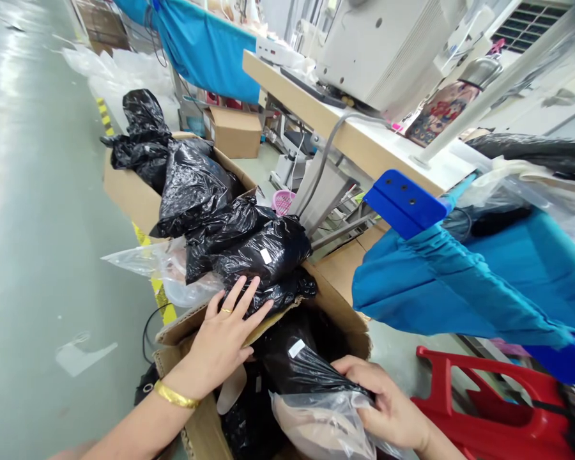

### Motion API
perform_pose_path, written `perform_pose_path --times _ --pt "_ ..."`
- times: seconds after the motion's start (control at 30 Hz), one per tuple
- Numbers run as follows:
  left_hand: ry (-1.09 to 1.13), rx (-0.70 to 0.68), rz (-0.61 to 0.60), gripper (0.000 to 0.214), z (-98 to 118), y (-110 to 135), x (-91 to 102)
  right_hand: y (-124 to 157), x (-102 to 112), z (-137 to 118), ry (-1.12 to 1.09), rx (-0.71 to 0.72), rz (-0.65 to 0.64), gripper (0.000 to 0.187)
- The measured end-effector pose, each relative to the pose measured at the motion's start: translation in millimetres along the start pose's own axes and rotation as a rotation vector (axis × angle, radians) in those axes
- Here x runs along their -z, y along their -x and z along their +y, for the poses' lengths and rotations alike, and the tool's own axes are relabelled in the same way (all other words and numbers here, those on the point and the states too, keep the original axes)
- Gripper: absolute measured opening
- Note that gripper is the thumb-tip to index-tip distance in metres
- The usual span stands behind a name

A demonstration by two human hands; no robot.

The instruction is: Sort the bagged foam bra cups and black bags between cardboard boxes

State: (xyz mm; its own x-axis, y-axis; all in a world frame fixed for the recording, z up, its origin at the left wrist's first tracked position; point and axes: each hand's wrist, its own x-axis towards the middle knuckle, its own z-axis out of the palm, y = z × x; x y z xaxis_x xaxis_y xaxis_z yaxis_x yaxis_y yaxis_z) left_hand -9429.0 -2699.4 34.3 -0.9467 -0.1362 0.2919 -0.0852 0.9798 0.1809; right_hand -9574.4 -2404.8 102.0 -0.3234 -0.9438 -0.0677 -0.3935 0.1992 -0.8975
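Note:
My left hand (223, 338), with a gold ring and bangle, lies flat with spread fingers on a black plastic bundle (256, 252) that rests over the flap of a cardboard box (340, 319). My right hand (388, 406) is closed on a clear plastic bag (316, 421) of pale material, lying beside another black bag (297, 364) inside the box. Several more black bags fill the box.
A second cardboard box (129, 191) with black bags stands behind. A blue cloth (483, 287) hangs from a blue bracket (405, 201) at right, over a red stool (489, 396). A sewing table (345, 137) runs behind. Grey floor (38, 223) lies left.

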Motion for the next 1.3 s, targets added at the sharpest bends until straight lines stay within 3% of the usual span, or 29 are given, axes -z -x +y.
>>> perform_pose_path --times 0.17,0.23,0.33,0.4,0.53,0.73,0.93,1.0,1.1,1.2,1.23,1.3 --pt "0.007 -0.009 -0.011 0.110 0.3 0.5 -0.2 -8.1 -2.8 -2.1 0.084 -0.103 0.034 0.010" --pt "0.006 -0.014 -0.008 0.110 0.2 1.0 -1.3 -14.3 -8.2 1.1 0.118 -0.191 0.050 0.023" --pt "0.001 -0.022 0.006 0.109 0.0 1.3 -2.0 -26.9 -19.5 14.6 0.125 -0.256 -0.037 0.049" --pt "0.006 -0.024 0.013 0.107 -0.8 0.8 -1.4 -38.0 -25.8 25.4 0.153 -0.271 -0.094 0.052" --pt "0.003 0.001 0.016 0.096 -4.9 -0.9 -0.1 -63.1 -29.0 33.3 0.195 -0.329 -0.005 0.047" --pt "-0.118 0.005 0.012 0.082 -13.1 -2.0 -3.6 -82.9 -25.5 21.2 0.027 -0.338 0.148 0.020" --pt "-0.105 -0.006 0.012 0.082 -14.4 -0.4 -3.5 -90.0 -26.5 21.4 -0.179 -0.372 0.249 0.028" --pt "-0.105 -0.006 0.027 0.075 -13.8 -0.8 -2.5 -93.0 -27.4 21.0 -0.105 -0.346 0.175 0.030" --pt "-0.105 -0.008 0.078 0.049 -14.0 -4.1 -0.5 -96.4 -28.9 16.2 0.190 -0.334 0.068 0.029" --pt "-0.026 -0.056 0.144 0.031 -21.1 -10.9 1.0 -100.6 -33.0 9.1 0.380 -0.250 0.247 0.026" --pt "0.027 -0.066 0.180 0.029 -26.0 -14.0 1.5 -103.1 -35.7 8.0 0.352 -0.217 0.300 0.025" --pt "0.120 -0.043 0.262 0.028 -39.5 -20.8 3.1 -110.1 -44.0 10.2 0.127 -0.231 0.288 0.028"
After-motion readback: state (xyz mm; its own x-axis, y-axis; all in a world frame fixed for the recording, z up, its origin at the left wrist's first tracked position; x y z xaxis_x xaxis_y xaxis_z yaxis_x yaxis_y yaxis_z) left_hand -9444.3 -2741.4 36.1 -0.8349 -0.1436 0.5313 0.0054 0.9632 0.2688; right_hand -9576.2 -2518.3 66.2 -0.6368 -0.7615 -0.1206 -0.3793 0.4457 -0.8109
